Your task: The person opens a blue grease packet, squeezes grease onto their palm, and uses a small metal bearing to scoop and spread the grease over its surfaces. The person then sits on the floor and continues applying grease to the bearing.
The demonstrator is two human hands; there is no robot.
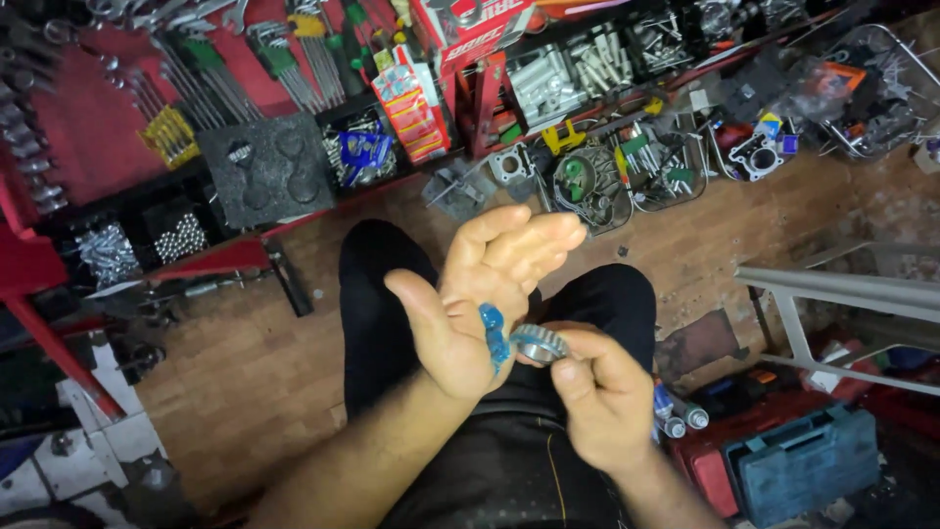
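Gear ring [540, 343], small, toothed, metal, pinched by its rim between thumb and fingertips of right hand [599, 397], just above the lap, near centre. Left hand [487, 294] spread wide, palm turned right, gripping nothing, a smear of blue grease [493, 331] on its heel, touching or just beside the ring. Probably stiff, fairly light, slippery once greased; best held by the toothed outer edge. Hex keys [294, 64] far left, blue case [805, 462] near right.

The metal ring [540, 343] sits between both hands; beyond it stands the shelf [294, 211], the toolbox [808, 460] to its right.
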